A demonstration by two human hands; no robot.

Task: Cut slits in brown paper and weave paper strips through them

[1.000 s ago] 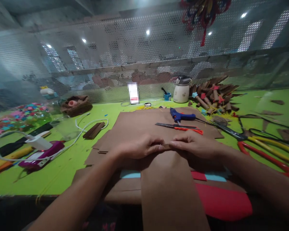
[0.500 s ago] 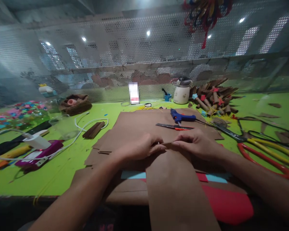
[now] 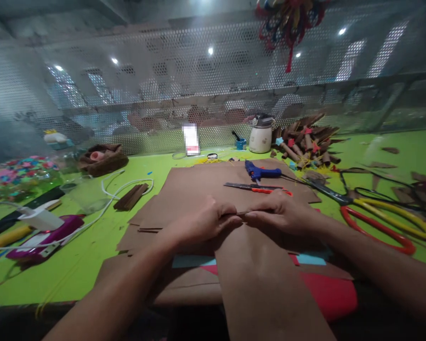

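Note:
A long brown paper strip runs from the table's near edge up to my hands. My left hand and my right hand meet at its far end, fingers curled and pinching the rolled edge of the strip between them. Under the strip lie larger brown paper sheets, a red sheet and a light blue piece. Just beyond my right hand lie a metal ruler with an orange-handled cutter and a blue glue gun.
Large scissors with red and yellow handles lie at the right. A pile of brown paper rolls and a white jar stand at the back. A white charger and cable, a purple device and coloured paper stars fill the left.
Both hands stay together on the strip's far end and have shifted slightly, rolling the edge. The view has drifted a little to the right.

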